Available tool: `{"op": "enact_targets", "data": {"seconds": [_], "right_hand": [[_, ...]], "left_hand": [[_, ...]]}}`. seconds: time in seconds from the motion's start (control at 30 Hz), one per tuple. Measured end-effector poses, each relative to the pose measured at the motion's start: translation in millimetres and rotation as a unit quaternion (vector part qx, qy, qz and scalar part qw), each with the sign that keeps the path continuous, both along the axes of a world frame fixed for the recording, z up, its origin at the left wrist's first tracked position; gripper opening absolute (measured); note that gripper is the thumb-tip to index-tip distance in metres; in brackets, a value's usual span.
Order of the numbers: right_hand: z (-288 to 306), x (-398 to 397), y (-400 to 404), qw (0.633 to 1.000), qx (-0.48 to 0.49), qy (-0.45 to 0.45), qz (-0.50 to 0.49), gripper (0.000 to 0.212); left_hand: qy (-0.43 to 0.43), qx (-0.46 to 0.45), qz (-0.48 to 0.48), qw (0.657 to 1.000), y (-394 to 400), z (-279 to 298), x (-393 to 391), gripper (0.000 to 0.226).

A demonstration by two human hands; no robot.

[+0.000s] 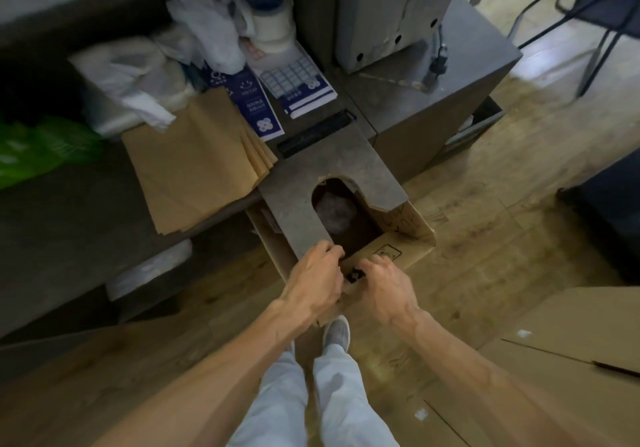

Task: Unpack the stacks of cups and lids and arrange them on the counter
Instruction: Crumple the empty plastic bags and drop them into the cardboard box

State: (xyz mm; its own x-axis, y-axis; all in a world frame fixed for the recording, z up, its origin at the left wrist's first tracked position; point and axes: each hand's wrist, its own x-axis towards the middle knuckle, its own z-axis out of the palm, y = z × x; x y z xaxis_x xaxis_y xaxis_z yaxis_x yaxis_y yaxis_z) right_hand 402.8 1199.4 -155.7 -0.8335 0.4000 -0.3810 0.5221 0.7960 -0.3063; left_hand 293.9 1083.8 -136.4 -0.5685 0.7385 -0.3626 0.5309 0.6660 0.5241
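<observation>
The table [104,211] runs along the left, dark and cluttered, with a notched end piece jutting out over the box [398,256]. That box sits on the wood floor [485,204] just below, its top flaps partly open. Down in the dark opening there's a pale, crinkled bundle [334,213], probably a plastic-sleeved stack of cups or lids, though it's too dim to be sure.

Handling, as a guess: the box is thin corrugated card, light and easy to tear at the flaps. The sleeved stack should be light too, slippery in its film and easy to crush, so take it around the middle, not by the loose wrap.

On the table, brown paper bags [197,166] lie flat, white plastic bags [138,76] behind them, tape rolls [268,14] at the far end.

Left hand [313,280] and right hand [384,287] are side by side on the near flap, fingers curled and pinched on its edge.

Writing: blue-and-white leaflets [258,104] carry print too blurred to read. The flap shows a black handling symbol [386,252], also unreadable.
</observation>
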Motion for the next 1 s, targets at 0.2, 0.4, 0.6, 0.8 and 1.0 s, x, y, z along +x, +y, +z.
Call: {"op": "enact_targets", "data": {"seconds": [0.2, 0.4, 0.6, 0.8, 1.0], "right_hand": [[69, -94, -36, 0.989, 0.002, 0.129, 0.077, 0.029], [136, -208, -137, 0.954, -0.026, 0.222, 0.202, 0.021], [214, -320, -311, 0.891, -0.075, 0.353, 0.276, 0.019], [260, -419, -465, 0.862, -0.073, 0.432, 0.255, 0.033], [265, -506, -524, 0.929, -0.010, 0.290, 0.231, 0.066]], "left_hand": [[0.104, 0.065, 0.097, 0.988, -55, 72, -73, 0.026], [0.213, 0.095, 0.249, 0.940, -191, 151, -152, 0.020], [0.293, 0.107, 0.360, 0.879, -368, 225, -207, 0.021], [0.344, 0.099, 0.423, 0.833, -516, 264, -258, 0.028], [0.317, 0.066, 0.455, 0.829, -586, 266, -324, 0.045]]}}
